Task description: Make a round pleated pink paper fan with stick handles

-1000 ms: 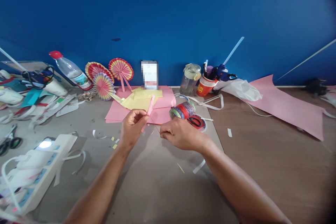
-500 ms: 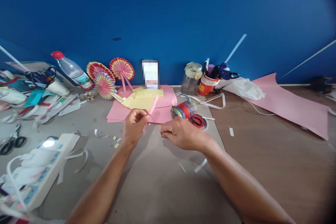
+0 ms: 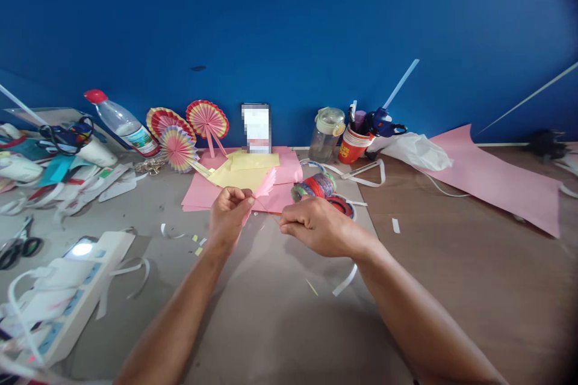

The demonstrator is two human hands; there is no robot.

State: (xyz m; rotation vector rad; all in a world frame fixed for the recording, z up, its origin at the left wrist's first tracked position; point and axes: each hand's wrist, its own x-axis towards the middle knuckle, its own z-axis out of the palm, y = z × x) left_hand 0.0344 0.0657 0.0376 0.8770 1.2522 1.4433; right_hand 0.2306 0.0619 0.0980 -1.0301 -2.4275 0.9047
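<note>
My left hand pinches a pleated strip of pink paper around its middle, and the pleats of its upper end are spread a little. A thin thread runs from that paper across to my right hand, whose closed fingers grip it. Just behind my right hand lies a bundle of multicoloured yarn, partly covered by the hand. Under and behind my left hand are sheets of pink paper with yellow paper on top.
Three paper fans and a red-capped bottle stand back left. A phone leans on the blue wall. To the right are a clear jug and red paper cups holding tools. A power strip lies front left.
The folded pink paper has fanned out at its upper end. My right hand has shifted slightly right with the thread, while my left hand stays nearly in place.
</note>
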